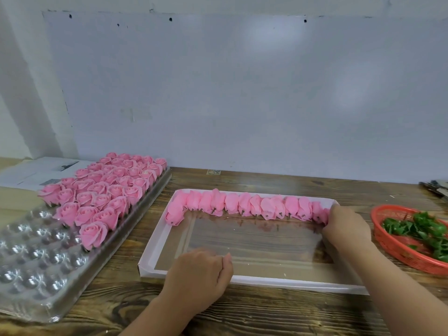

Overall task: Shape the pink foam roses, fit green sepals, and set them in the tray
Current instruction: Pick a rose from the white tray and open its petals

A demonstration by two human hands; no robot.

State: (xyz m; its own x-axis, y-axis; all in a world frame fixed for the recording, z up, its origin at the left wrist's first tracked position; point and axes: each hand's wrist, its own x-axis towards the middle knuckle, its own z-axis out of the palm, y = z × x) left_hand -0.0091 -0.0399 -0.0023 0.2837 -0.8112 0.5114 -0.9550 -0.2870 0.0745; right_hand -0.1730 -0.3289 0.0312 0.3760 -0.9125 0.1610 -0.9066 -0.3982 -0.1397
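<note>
A white-rimmed tray (266,280) with a see-through bottom lies in the middle of the wooden table. A row of pink foam roses (242,204) lies on its side along the tray's far edge, curling round the left corner. My right hand (346,226) is at the right end of the row, its fingers curled on the last rose (321,214). My left hand (198,275) rests on the tray's near rim in a loose fist, with nothing visible in it. Green sepals (421,229) lie in an orange basket (388,246) to the right.
On the left, a clear plastic blister tray (36,263) holds several upright pink roses (104,195) in its far half; its near cups show bare. Papers (36,170) lie behind it. Dark tools (436,187) sit at the right edge. A wall stands close behind.
</note>
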